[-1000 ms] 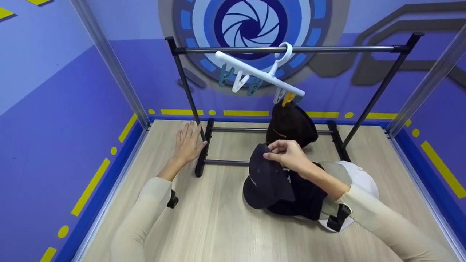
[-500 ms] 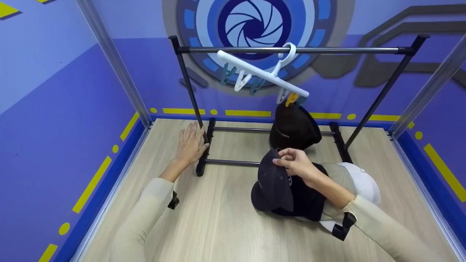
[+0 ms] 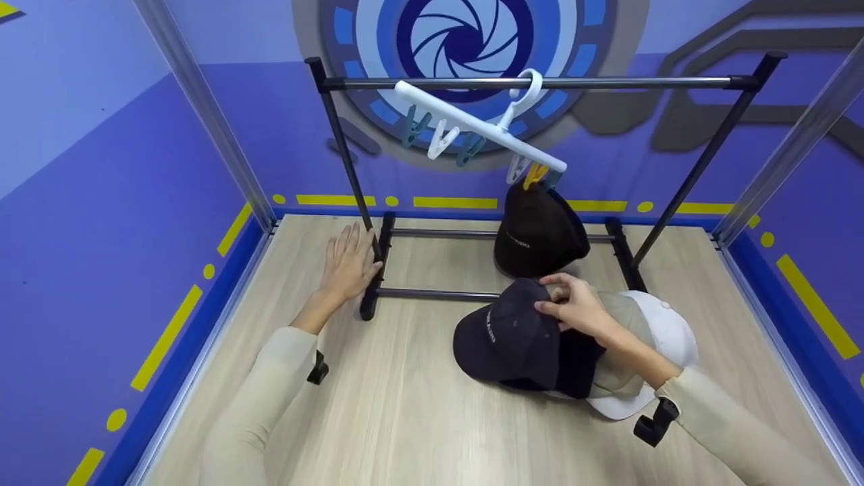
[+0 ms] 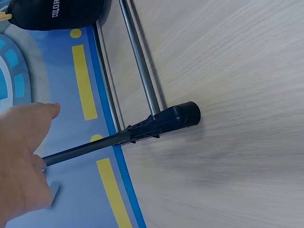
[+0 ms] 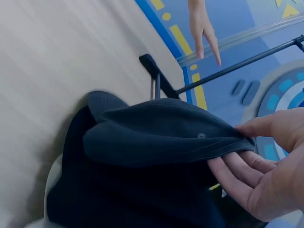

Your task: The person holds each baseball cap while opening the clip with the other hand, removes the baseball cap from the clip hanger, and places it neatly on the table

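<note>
My right hand [image 3: 577,307] pinches the edge of a dark navy cap [image 3: 516,337], thumb on one side and fingers on the other. In the right wrist view the cap's cloth [image 5: 156,128] sags from the pinch. Its brim points left, over a black cap [image 3: 579,364] in a row with a beige cap [image 3: 624,314] and a white cap [image 3: 671,331]. My left hand [image 3: 347,266] lies with straight fingers beside the left post of a black rack [image 3: 347,152]; whether it touches the post I cannot tell.
A white clip hanger [image 3: 479,125] hangs tilted from the rack's top bar. At its lower right end, clips hold a dark brown cap [image 3: 540,233]; several other clips [image 3: 442,140] dangle at the left. Painted walls [image 3: 135,169] close in the wooden table [image 3: 405,418].
My right hand has moved to the right with the pinched edge of the navy cap. The cap has tipped over, so its brim and lettering show more. My left hand keeps its place.
</note>
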Demonstrator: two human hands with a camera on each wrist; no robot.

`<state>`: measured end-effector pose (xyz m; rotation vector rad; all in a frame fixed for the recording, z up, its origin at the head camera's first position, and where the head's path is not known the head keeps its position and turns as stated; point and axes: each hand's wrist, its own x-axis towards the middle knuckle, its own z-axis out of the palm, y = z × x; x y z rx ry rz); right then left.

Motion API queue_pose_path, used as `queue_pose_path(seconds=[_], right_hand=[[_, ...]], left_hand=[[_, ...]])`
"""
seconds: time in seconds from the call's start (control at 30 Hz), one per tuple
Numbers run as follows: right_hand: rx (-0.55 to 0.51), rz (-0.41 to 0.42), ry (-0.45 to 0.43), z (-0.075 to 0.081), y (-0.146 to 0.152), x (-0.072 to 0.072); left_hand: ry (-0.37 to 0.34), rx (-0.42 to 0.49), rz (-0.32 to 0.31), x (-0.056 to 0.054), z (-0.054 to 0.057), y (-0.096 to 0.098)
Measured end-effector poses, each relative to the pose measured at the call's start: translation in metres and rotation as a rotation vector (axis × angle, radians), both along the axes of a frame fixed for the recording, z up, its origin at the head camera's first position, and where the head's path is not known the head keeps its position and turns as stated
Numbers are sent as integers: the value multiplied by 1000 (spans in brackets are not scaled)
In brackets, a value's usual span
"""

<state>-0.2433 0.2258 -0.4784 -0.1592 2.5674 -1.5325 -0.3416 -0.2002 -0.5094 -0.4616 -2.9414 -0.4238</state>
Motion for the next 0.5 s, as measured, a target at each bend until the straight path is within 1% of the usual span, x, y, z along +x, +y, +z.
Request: queue_pose_path(seconds=[0.1,0.17,0.37,0.5], right_hand=[[58,-1,42,-2,5,-1],[80,-3,55,-4,8,-1],[99,9,47,-6,16,0],[103,25,74,-8,20,0]], left_hand=[[-8,-9,-5,-1,0,0],[7,-7,-12,-1,-1,0],[40,24,-26,1,-3,1],[25,17,-27,2,-3,0]])
